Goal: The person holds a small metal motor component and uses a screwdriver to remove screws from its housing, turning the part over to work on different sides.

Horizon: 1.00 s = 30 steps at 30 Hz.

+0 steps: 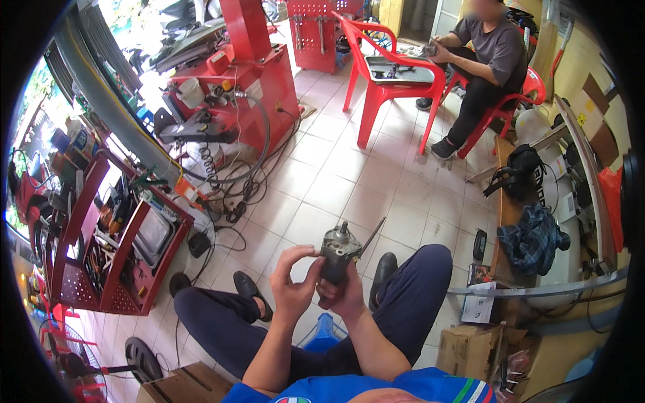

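I see a small grey metal motor (338,258), cylindrical, with a stubby shaft on top, held upright above my knees. My right hand (345,295) is closed round its lower body, with a thin screwdriver (371,236) slanting up to the right. My left hand (292,279) is half open, fingertips pinching the motor's upper left edge. Far off, a seated person (487,64) works beside a glossy red plastic chair (386,74); a red tool cart (111,255) stands left.
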{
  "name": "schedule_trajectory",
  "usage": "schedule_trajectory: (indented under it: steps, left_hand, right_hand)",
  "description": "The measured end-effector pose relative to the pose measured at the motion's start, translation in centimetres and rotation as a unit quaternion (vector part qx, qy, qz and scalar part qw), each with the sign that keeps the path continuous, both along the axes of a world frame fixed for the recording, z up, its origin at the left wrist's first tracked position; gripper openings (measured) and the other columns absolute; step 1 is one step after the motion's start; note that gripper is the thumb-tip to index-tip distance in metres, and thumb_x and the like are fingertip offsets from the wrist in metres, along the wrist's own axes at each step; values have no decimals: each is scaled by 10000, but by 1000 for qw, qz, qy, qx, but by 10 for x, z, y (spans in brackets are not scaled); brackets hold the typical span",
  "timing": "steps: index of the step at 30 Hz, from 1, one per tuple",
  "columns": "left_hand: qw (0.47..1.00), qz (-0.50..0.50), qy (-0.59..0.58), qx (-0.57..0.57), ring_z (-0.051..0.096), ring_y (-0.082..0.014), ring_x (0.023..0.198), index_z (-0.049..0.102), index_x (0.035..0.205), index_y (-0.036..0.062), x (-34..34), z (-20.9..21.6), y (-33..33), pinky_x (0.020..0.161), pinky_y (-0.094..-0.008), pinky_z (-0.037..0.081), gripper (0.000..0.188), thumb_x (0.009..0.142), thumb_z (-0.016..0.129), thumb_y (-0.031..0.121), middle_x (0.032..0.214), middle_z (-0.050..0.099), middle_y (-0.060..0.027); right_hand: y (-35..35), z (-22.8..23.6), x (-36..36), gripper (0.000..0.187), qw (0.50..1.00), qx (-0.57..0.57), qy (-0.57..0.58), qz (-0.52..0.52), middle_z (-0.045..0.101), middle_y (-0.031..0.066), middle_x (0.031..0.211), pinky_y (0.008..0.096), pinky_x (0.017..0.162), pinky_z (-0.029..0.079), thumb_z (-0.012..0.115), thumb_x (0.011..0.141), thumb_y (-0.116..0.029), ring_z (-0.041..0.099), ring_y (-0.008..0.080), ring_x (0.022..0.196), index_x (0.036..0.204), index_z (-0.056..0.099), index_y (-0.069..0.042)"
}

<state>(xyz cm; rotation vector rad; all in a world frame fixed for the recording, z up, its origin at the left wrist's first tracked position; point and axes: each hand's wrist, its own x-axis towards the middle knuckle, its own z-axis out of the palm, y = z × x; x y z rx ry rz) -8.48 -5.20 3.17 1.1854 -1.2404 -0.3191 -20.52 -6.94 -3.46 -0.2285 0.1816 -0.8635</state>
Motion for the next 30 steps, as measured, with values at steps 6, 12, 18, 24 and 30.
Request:
schedule_trajectory:
  steps: [6,12,18,24,30]
  left_hand:
    - [998,7,18,56,690,-218,949,640,1103,8,-1,-2,10,854,-322,518,300,817,723,-35,1025,709,-128]
    - [998,-13,55,38,673,-211,981,572,1178,7,-4,-1,5,890,-332,505,355,840,654,-61,1044,702,-137]
    - [993,-36,97,62,682,-223,990,528,1199,5,-9,-2,10,914,-353,517,368,849,621,-61,1076,688,-171]
    - [995,-39,84,34,657,-222,1034,500,1225,-6,-10,-8,8,918,-351,528,360,882,589,-70,1098,670,-166]
    - [994,-1,99,51,683,-217,987,519,1215,1,-14,-8,7,900,-350,523,363,866,613,-34,1054,701,-165]
  right_hand:
    - [9,0,-1,767,995,62,75,21,504,25,688,281,467,358,410,917,-716,435,126,563,1253,549,-41]
    - [-1,-5,4,692,997,30,-75,-18,644,130,1076,245,499,384,383,989,-621,427,101,575,1303,516,-18]
    - [1,-6,6,681,995,11,-102,-2,648,146,1128,237,502,409,365,1005,-607,424,87,557,1331,502,-25]
    - [2,4,7,696,997,55,-36,-31,529,30,726,214,438,322,358,996,-639,348,61,486,1310,516,-38]
    - [2,7,9,683,996,73,-27,-33,546,48,818,213,444,358,368,999,-628,363,59,501,1317,510,-41]
